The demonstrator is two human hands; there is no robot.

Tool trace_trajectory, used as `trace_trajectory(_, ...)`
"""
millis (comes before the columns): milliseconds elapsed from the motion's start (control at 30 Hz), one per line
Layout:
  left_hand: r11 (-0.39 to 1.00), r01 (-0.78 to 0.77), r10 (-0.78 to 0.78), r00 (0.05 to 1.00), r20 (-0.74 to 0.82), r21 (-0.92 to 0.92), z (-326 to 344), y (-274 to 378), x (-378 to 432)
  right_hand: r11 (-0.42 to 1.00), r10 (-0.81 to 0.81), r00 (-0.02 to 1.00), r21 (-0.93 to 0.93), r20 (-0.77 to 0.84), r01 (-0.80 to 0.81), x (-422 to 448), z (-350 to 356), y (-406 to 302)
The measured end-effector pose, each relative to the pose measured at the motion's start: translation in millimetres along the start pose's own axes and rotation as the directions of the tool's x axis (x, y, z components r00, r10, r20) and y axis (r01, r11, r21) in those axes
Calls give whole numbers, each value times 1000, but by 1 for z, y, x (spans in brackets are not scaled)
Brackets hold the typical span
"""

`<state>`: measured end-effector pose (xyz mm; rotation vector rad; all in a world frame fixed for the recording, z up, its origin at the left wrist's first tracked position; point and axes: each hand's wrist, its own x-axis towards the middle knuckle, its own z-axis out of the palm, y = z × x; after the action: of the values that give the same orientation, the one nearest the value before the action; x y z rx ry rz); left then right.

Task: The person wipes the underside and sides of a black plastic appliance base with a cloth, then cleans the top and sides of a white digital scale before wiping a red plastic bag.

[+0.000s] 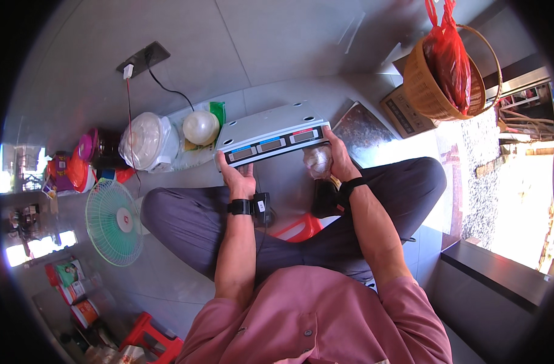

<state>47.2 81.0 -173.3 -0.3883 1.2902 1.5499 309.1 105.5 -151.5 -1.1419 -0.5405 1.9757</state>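
A digital weighing scale (271,132) with three small display windows is held up in front of me, tilted slightly, its display edge facing me. My left hand (237,175) grips its left end, thumb on the front edge. At the right end my right hand (340,157) holds it, thumb by the red-marked display. Just below the right end, beside my right hand, is a whitish crumpled bundle (318,161). A black power adapter (261,209) with a cable is near my left wrist. Both wrists wear black bands.
A green fan (114,222) stands at left, near lidded plastic containers (145,141). A round whitish object (201,128) lies on a plastic package. A wicker basket (418,84) with a red plastic bag (450,68) hangs upper right, near a cardboard box (405,111). A red stool (151,336) is lower left.
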Motion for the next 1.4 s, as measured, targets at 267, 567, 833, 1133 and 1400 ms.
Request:
trace_trajectory(267, 986, 68, -72, 997, -22, -150, 0, 1, -4, 993, -113, 987, -34, -113, 109, 3, -1, -1)
trace_trajectory(567, 981, 160, -153, 985, 75, -105, -14, -1, 16, 992, -122, 984, -31, -127, 119, 1, -3, -7)
trace_trajectory(833, 984, 155, -151, 988, 43, -92, -11, -11, 12, 989, -150, 980, -24, -130, 148, 4, -15, -3)
trace_trajectory(1133, 981, 177, -174, 984, 39, -76, -11, -10, 10, 986, -163, 964, -16, -208, 164, 8, -14, -4)
trace_trajectory(1400, 972, 220, -211, 972, 104, -84, -11, -16, 13, 987, -132, 960, 58, -247, 151, 5, -9, -11)
